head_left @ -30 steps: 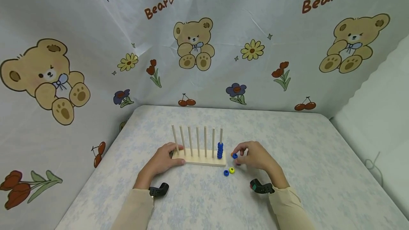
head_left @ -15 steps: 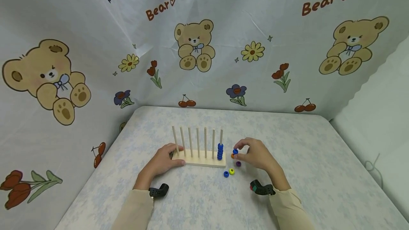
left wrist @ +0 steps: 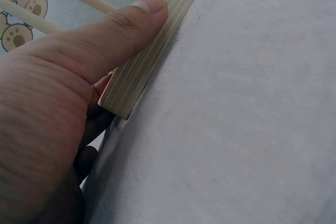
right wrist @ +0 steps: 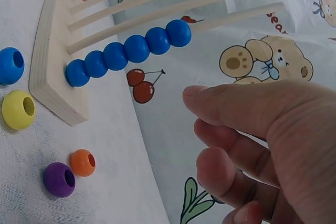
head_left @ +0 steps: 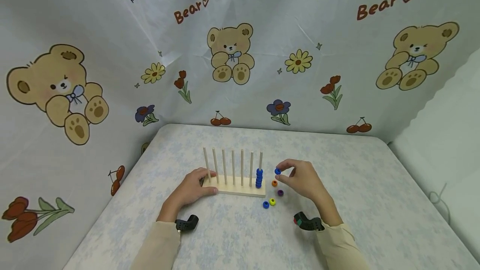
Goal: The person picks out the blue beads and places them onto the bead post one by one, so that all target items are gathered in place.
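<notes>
A wooden peg rack (head_left: pixel 232 187) with several upright pegs stands on the table. Its rightmost peg bears a stack of blue beads (right wrist: pixel 136 49); the other pegs are bare. At the rack's left end my left hand (head_left: pixel 193 186) grips the base, the thumb (left wrist: pixel 123 30) along its front edge. Just right of the stack, my right hand (head_left: pixel 301 178) pinches a blue bead (head_left: pixel 277 171) between thumb and forefinger, above the table. In the right wrist view that held bead is hidden. Below the right hand lie an orange bead (head_left: pixel 274 183) and a purple bead (head_left: pixel 280 193).
Nearer the front, a yellow bead (head_left: pixel 272 201) and a loose blue bead (head_left: pixel 266 204) lie on the pale patterned table (head_left: pixel 232 236). A cloth printed with bears (head_left: pixel 230 99) hangs behind the table's back edge.
My right hand has lifted a blue bead up from beside the orange bead, uncovering the orange and purple beads. The left hand has stayed on the rack.
</notes>
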Tool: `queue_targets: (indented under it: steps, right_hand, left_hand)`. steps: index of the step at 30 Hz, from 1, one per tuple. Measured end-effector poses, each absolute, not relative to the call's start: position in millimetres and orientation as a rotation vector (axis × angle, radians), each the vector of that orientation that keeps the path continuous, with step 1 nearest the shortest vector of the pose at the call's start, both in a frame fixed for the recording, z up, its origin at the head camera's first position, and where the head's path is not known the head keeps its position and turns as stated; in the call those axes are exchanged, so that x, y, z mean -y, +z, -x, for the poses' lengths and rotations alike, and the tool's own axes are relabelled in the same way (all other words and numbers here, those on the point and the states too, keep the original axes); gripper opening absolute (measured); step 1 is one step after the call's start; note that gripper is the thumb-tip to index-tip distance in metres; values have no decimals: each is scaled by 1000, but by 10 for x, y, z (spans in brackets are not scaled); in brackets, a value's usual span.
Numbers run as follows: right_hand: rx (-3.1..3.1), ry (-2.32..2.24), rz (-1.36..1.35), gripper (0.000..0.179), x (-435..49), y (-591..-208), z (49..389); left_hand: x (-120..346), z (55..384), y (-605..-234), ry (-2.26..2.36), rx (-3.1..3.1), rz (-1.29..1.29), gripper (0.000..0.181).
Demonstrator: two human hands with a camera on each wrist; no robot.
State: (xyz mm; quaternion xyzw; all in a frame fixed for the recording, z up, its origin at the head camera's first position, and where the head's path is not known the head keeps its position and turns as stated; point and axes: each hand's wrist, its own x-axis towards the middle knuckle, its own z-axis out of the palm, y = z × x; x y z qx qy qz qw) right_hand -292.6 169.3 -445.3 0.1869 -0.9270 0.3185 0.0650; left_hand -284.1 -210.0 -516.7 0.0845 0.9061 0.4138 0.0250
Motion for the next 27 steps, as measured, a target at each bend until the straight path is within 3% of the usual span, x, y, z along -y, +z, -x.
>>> queue_targets:
  steps: [27]
  right_hand:
    - [2529,982,-528,25,-1657,-4329,2873]
  left_hand:
    - [2089,2855,-5168,1249,-2824,-274,57]
